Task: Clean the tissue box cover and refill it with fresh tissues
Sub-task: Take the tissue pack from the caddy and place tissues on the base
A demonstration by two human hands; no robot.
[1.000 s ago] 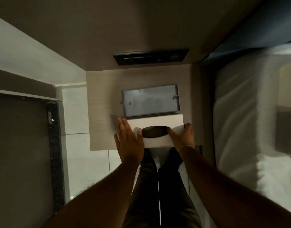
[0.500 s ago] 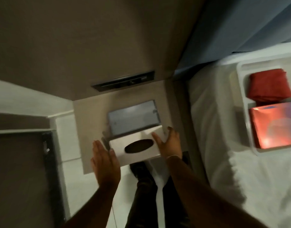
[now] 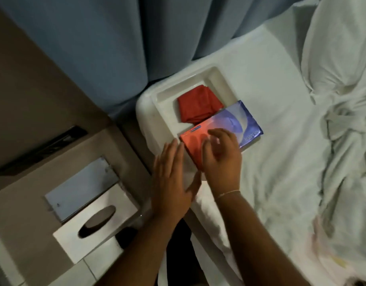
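The white tissue box cover (image 3: 74,238) with its dark oval slot lies on the bedside table (image 3: 29,182), beside a grey flat plate (image 3: 80,186). A red and blue tissue pack (image 3: 235,122) rests on a white tray (image 3: 163,100) on the bed, next to a folded red cloth (image 3: 198,104). My right hand (image 3: 221,153) hovers over the pack's red end, fingers curled and apart, blurred. My left hand (image 3: 171,182) is flat and open just left of the pack, over the tray's near edge. Neither hand grips anything.
White bed sheets (image 3: 281,182) and a rumpled duvet (image 3: 347,120) fill the right side. A blue curtain (image 3: 116,48) hangs behind the tray. A dark wall panel (image 3: 43,149) sits above the bedside table. My legs stand between table and bed.
Both hands left the tissue box cover on the bedside table and moved right to the tray on the bed. The view swung right with them.
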